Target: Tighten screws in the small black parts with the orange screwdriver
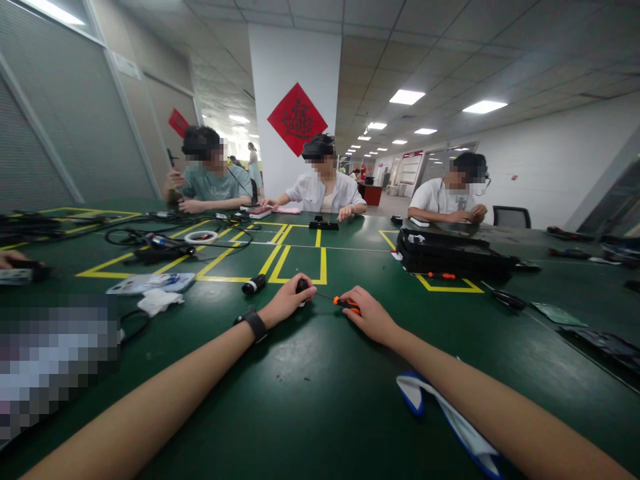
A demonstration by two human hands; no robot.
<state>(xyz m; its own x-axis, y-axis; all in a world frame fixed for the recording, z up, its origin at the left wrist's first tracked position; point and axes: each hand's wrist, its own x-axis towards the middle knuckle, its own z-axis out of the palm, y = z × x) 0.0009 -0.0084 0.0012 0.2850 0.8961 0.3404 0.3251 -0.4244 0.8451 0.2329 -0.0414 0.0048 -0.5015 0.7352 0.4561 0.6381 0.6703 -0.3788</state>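
Observation:
My right hand (373, 315) is closed around the handle of an orange and black screwdriver (345, 304). The thin shaft points left, toward my left hand (287, 300). Between the fingers of that hand is a small rounded black part (302, 287), mostly covered, so its kind cannot be made out. The shaft's tip reaches the black part or ends right beside it; I cannot tell which. Both hands are just above or resting on the green tabletop (310, 380). A short black cylinder (254, 285) lies to the left of my left hand.
At right stand stacked black trays (450, 257), with another orange screwdriver (442, 275) in front. A blue-edged white cloth (450, 413) lies beside my right forearm. Left are cables (150, 237), a tissue (159, 301) and a pouch (150, 283). Three people sit across the table; another hand (11, 259) shows far left.

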